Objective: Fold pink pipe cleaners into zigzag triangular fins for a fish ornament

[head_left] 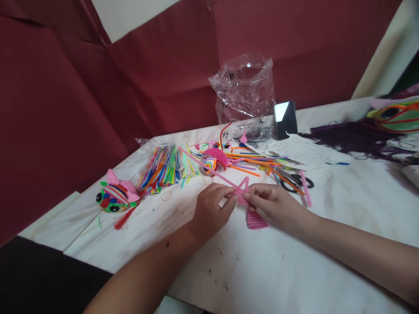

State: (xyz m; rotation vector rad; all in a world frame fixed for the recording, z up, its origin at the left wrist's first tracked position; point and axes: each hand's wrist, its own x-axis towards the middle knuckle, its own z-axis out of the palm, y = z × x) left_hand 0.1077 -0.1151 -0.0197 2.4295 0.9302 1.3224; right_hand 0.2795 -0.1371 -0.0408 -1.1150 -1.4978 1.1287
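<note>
Both hands meet over the table's middle, pinching a pink pipe cleaner (241, 185) bent into a small pointed loop. My left hand (214, 203) holds it between thumb and fingertips, and a long straight end slants up and away to the left. My right hand (270, 200) grips the loop's other side, thumb on top. Below my right fingers, a ridged pink piece of pipe cleaners (256, 219) shows; whether it joins the loop is hidden. Behind the hands sits a pink, round craft piece (214, 160) with a striped, eye-like patch.
Bundled colourful pipe cleaners (163, 170) lie left of centre, near a finished-looking animal head (116, 194) with red tassels. Black-handled scissors (296, 181) rest beyond my right wrist. A phone (285, 120) stands upright beside a clear plastic bag (244, 91). Dark purple strands (347, 137) spread at right.
</note>
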